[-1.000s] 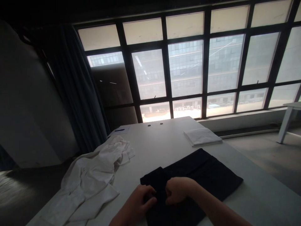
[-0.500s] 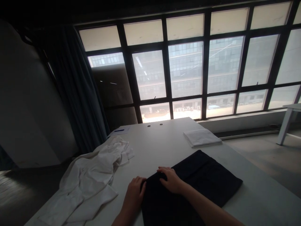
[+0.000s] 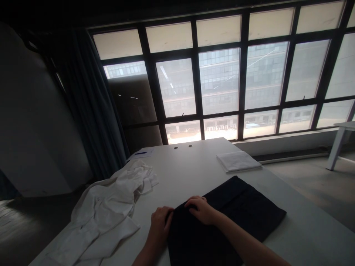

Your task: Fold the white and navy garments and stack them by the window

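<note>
A dark, almost black folded cloth [image 3: 249,210] lies on the white table [image 3: 180,173] in front of me; what kind of garment it may be does not show. At its near left corner, my left hand [image 3: 161,223] has its fingers and thumb closed on the edge. My right hand [image 3: 202,210] grips the far edge of the same part, fingers curled over it and thumb on top. The right forearm crosses over the cloth and hides some of it. The cloth's lower end runs out of view.
A crumpled heap of white cloth [image 3: 111,207] lies along the table's left side. Farther back on the right is a flat folded white cloth [image 3: 238,162]. Paper with a blue pen [image 3: 141,153] lies at the far left. Another table [image 3: 337,144] stands at the right.
Both hands are almost where they were; the left has shifted very slightly up and the right slightly left, with the cloth's edge still in them.
</note>
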Motion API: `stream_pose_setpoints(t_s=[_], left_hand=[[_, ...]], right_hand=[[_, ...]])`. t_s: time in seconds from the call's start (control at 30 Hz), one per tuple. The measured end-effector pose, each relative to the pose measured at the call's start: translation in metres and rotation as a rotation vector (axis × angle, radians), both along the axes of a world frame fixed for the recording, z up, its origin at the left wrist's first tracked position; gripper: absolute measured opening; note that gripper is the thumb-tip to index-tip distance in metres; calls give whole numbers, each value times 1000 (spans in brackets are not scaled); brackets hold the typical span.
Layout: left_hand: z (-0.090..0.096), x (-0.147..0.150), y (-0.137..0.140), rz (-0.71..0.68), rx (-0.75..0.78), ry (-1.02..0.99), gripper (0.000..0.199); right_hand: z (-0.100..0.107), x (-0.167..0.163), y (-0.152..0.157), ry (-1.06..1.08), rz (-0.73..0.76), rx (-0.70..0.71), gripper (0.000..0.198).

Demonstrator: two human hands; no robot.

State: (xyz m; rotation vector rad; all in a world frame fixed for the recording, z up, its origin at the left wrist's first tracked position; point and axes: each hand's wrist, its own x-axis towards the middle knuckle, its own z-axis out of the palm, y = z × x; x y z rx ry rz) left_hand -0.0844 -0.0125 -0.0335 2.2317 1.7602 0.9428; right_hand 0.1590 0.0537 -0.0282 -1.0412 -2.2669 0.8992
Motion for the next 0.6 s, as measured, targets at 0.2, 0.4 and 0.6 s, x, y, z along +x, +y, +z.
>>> stream_pose_setpoints(t_s=[0.2,0.4,0.6], left_hand=[[0,-2,1,-3,9,-47,27],[-1,0,0,2,-13,-50,27],[0,1,-1,17,-84,-7,32]], right_hand=[[4,0,-4,-37,59,23,29],[14,0,0,142,18,182,27],[6,-4,-2,298,-22,97,24]])
